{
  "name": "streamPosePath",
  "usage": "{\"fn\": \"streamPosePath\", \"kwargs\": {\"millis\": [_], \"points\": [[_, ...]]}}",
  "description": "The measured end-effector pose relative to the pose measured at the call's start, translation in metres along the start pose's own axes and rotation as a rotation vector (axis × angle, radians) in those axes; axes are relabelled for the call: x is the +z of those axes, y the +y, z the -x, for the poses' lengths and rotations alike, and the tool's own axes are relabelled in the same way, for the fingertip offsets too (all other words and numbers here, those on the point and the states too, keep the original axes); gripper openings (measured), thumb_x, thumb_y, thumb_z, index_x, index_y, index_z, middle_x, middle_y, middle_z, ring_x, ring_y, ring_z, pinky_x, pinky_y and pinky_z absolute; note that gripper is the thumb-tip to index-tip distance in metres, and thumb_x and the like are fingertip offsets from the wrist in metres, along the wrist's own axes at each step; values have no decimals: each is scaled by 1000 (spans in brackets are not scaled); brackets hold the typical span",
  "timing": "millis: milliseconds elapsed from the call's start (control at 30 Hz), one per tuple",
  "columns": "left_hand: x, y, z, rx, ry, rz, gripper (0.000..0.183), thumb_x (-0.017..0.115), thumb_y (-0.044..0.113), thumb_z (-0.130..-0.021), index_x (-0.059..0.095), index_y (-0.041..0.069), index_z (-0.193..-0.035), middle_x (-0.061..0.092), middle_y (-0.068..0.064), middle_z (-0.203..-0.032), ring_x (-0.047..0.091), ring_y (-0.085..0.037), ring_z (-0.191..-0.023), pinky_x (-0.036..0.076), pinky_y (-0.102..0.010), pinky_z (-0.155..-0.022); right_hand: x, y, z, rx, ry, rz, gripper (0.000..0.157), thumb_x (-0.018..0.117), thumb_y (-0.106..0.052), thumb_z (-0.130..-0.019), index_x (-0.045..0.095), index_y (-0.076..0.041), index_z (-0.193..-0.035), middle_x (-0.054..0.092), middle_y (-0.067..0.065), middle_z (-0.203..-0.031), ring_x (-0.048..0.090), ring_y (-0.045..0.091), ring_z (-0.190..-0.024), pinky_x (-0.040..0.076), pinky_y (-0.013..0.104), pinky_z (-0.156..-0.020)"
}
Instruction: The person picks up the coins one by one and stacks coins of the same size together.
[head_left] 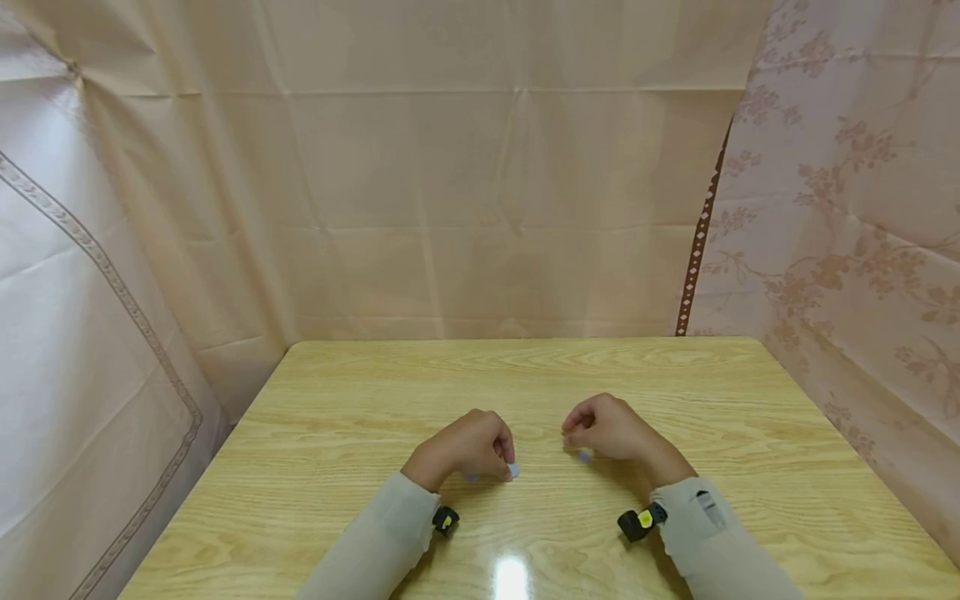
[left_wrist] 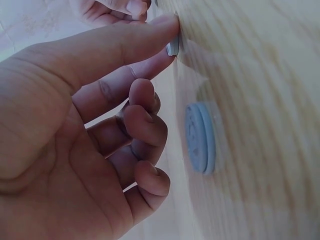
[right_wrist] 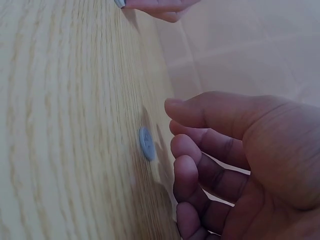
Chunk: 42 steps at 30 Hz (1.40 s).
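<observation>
Between thumb and index finger, my left hand point(head_left: 474, 446) pinches a small pale blue disc point(head_left: 513, 470), held near the tabletop; its edge point(left_wrist: 173, 47) shows in the left wrist view. Below the left palm, a round blue piece point(left_wrist: 200, 137) with raised marks lies on the wood. It looks layered, but I cannot tell whether it is two stacked discs. My right hand point(head_left: 611, 427) hovers with loosely bent fingers and holds nothing. Another blue disc point(right_wrist: 146, 143) lies on the table close to the right fingertips, apart from them.
The light wood table point(head_left: 360, 400) has rounded far corners. Behind it hangs a beige cloth point(head_left: 480, 208), with a floral cloth point(head_left: 855, 217) at the right and a pale cloth point(head_left: 82, 333) at the left. A bright reflection lies near the front.
</observation>
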<state>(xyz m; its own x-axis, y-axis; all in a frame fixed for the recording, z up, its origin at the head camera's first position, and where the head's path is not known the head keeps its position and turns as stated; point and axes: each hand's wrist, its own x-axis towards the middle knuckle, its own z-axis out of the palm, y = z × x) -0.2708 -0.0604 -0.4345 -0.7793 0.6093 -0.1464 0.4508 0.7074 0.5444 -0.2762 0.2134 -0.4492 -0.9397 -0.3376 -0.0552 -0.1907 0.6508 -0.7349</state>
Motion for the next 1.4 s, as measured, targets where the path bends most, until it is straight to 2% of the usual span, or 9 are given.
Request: {"fn": "streamPosePath", "kwargs": {"millis": [200,367,633,900,1400], "points": [[0,0,0,5,1,-1,18,88,16,-82,73,21,-76,64,7,-67,52,-6,-57,47,-23,-54,-4,5,0,3,-44,-36,15,83,-18,-88,77,-10,-99,70,1,-85,58,14,-74,50,28,-64],[0,0,1,0,0,9,17,88,16,-83,73,21,-76,64,7,-68,52,-7,-57,48,-23,-53,-8,11,1,8,-112,-73,16,83,-17,-88,77,-8,-99,69,1,-83,53,12,-69,45,25,-60],[0,-1,1,-5,-5,27,17,88,16,-83,73,21,-76,65,6,-69,52,-8,-57,47,-24,-53,-17,15,5,-16,-193,-106,22,86,-13,-83,76,-5,-101,63,1,-79,53,13,-72,45,24,-64],[1,-2,-1,-6,-3,24,17,89,16,-82,73,21,-76,65,6,-69,53,-8,-58,47,-24,-54,-18,19,6,-14,-179,-83,21,89,-12,-80,77,-7,-98,67,4,-85,57,16,-78,50,25,-67],[0,-2,0,-6,-2,20,18,89,16,-83,73,21,-77,65,7,-70,54,-7,-59,48,-23,-55,-15,21,4,-47,-136,-13,8,86,-19,-85,80,-15,-86,73,-1,-84,59,17,-75,51,28,-64]]}}
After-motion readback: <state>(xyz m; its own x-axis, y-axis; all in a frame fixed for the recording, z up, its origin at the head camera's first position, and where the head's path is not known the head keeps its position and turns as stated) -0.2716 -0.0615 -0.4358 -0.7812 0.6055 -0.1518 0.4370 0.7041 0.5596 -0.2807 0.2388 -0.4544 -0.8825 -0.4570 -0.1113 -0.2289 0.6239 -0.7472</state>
